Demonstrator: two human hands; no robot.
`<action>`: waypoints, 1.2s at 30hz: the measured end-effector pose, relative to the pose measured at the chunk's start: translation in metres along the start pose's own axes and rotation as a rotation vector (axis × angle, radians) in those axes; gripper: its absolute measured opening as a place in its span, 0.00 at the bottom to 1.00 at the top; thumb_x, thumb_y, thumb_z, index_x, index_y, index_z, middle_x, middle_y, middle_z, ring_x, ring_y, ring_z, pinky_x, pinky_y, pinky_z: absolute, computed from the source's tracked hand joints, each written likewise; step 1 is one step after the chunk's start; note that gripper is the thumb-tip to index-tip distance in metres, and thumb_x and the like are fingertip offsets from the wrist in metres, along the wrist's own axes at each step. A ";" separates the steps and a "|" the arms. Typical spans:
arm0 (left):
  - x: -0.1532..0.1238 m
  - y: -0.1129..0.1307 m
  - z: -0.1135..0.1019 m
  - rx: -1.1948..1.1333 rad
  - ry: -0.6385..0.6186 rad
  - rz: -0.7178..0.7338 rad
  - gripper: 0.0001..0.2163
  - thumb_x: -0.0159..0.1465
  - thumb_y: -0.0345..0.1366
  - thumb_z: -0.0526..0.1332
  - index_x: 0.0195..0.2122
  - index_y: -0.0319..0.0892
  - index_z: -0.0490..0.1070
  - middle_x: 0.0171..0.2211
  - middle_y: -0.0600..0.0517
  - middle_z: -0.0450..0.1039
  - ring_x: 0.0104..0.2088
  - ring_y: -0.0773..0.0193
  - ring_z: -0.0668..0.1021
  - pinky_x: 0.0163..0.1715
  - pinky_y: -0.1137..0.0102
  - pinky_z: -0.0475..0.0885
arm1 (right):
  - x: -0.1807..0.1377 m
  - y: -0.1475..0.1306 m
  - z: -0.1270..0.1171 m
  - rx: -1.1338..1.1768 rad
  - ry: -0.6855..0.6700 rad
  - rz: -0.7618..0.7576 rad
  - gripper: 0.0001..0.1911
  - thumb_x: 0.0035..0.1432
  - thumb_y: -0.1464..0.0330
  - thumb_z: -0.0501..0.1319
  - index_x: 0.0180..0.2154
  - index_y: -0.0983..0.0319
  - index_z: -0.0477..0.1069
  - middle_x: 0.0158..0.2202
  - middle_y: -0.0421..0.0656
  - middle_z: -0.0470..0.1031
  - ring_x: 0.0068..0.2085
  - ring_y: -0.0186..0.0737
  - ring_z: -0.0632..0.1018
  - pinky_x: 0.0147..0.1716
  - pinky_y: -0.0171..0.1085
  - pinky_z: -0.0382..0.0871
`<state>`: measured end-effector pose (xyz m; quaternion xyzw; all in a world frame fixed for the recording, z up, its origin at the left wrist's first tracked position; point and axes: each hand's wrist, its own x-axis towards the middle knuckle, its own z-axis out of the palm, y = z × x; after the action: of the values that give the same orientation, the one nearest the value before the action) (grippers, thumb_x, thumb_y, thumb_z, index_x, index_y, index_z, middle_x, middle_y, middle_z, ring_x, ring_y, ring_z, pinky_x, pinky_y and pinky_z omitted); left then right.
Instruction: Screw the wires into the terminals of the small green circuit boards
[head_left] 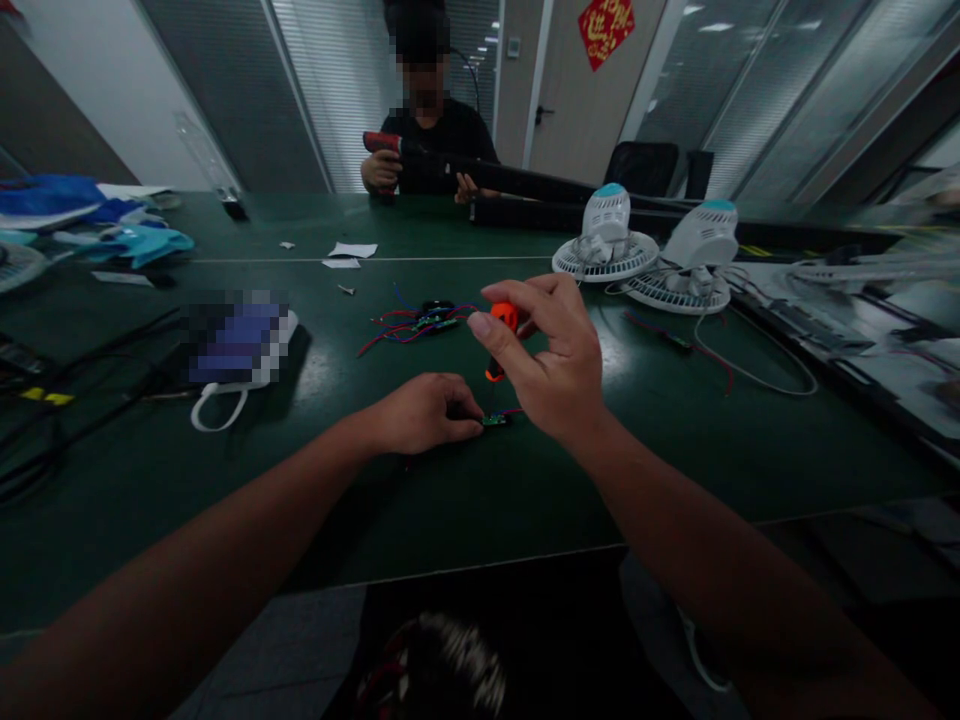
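Observation:
My left hand [427, 414] rests on the green tabletop, its fingertips closed on the left end of a small green circuit board [495, 421] with thin red and blue wires. Above the board, my right hand [555, 350] grips the orange-topped handle of a screwdriver [504, 318] between thumb and fingers. The screwdriver points downward, its dark handle showing under the thumb. Its tip is too dim to make out, so I cannot tell whether it touches the board. Farther back lies a cluster of wired circuit boards [435, 320] with red and blue leads.
Two white fans [606, 240] lie face down at the back right, near another wired board [679, 342]. A power bank-like device [247, 345] with a white loop and black cables [60, 450] lie left. Across the table [337, 540], a person [435, 140] holds a red-and-black power tool [382, 143].

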<state>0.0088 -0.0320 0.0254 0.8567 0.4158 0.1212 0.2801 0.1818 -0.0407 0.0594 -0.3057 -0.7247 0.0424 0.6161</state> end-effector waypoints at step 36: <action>-0.001 0.005 -0.003 0.023 -0.003 0.004 0.08 0.59 0.39 0.62 0.36 0.41 0.78 0.34 0.52 0.76 0.33 0.65 0.76 0.34 0.72 0.70 | 0.000 0.004 -0.001 -0.019 -0.003 -0.055 0.11 0.63 0.68 0.59 0.45 0.61 0.75 0.35 0.42 0.71 0.36 0.34 0.73 0.36 0.38 0.70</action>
<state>0.0101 -0.0338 0.0301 0.8609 0.4149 0.1156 0.2708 0.1841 -0.0375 0.0581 -0.2913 -0.7341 0.0188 0.6131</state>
